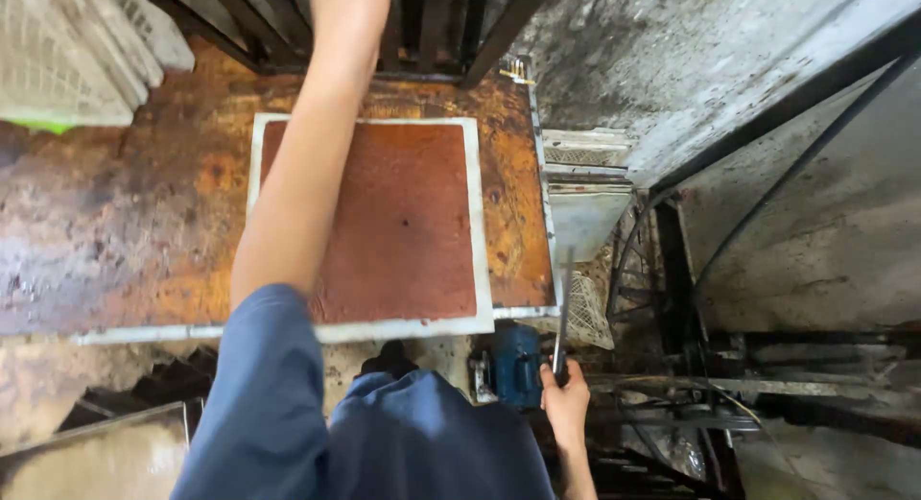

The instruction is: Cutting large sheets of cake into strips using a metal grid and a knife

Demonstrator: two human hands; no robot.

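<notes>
From my remote seat, the table (115, 231) looks like rusted metal, blotchy and faintly wet-glossy. On it the square slab (403, 222) is matt red-brown and finely grainy inside a smooth pale frame (480, 250). My right hand (566, 399) holds a dark metal rod (561, 318). My sleeve (259, 404) is matt blue cloth.

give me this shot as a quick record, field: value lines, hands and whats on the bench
left hand: out of frame at the top; only the bare forearm shows, reaching over the bench
right hand: closed on a thin dark rod standing upright beside the bench edge
bench: rusty orange-brown metal top
slab: reddish-brown square in a pale frame, lying flat
motor: blue, below the bench front
crates: pale plastic, top left
clothing: blue sleeve
</notes>
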